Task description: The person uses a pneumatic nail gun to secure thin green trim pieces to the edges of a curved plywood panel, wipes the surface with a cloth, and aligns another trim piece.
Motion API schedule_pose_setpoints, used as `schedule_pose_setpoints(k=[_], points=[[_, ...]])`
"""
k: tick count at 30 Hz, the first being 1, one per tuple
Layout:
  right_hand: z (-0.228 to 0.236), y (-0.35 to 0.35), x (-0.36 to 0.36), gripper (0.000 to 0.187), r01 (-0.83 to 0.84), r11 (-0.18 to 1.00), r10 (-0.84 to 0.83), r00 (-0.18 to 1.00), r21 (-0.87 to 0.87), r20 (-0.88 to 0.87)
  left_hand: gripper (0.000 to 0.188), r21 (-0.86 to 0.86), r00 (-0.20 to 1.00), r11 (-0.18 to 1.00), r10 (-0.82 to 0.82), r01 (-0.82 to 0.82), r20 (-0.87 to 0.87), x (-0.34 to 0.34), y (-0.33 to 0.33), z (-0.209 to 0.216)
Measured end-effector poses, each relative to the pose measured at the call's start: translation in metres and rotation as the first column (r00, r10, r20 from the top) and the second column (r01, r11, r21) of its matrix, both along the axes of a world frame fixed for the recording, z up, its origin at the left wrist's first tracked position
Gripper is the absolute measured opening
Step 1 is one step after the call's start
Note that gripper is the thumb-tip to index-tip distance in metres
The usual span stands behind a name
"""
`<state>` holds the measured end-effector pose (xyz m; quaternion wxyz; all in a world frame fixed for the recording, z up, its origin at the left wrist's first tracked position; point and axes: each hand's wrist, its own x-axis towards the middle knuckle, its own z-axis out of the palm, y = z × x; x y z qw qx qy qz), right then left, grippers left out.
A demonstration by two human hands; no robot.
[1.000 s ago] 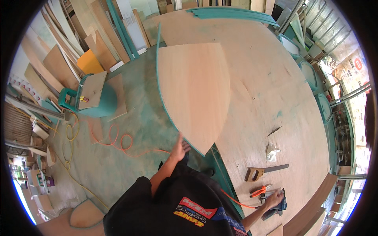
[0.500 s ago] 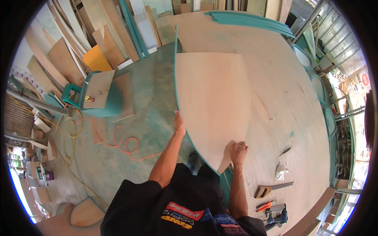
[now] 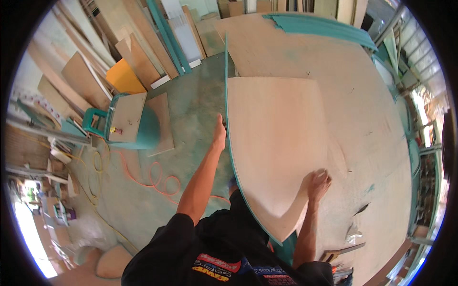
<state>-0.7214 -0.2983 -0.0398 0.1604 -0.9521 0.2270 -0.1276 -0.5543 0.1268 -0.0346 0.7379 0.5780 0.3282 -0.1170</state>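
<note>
A pale plywood panel (image 3: 276, 133) with a curved left side and a pointed near end lies on the large wooden worktop (image 3: 372, 105). Along its curved side runs a thin teal strip (image 3: 226, 57), whose far end stretches past the panel. My left hand (image 3: 219, 133) is closed at the strip from the outer side, thumb side up; its other fingers are mostly hidden. Over at the panel's right edge, my right hand (image 3: 319, 183) rests with curled fingers on the wood, and my arm's shadow falls across the panel.
Teal strips (image 3: 324, 31) are stacked at the worktop's far edge. A handsaw (image 3: 346, 250) and clear plastic bag (image 3: 353, 233) lie near right. On the floor at left stand a teal tub (image 3: 149, 136) and an orange hose (image 3: 155, 183). Boards (image 3: 138, 59) lean along the wall.
The view has shifted, so the panel appears lower and further right. My left hand has moved forward along the strip. My right hand has moved forward along the panel's right edge.
</note>
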Motion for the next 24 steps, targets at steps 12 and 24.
schedule_pose_setpoints(k=[12, 24], points=[[0.041, 0.035, 0.124, 0.101, 0.276, 0.943, -0.24, 0.952, 0.187, -0.192, 0.09, 0.361, 0.969, 0.93, 0.148, -0.068, -0.197, 0.063, -0.006, 0.004], [0.127, 0.035, 0.132, 0.071, 0.442, 0.862, -0.465, 0.884, 0.248, 0.042, 0.073, 0.037, 0.982, 0.997, -0.073, 0.067, 0.173, 0.069, 0.015, -0.023]])
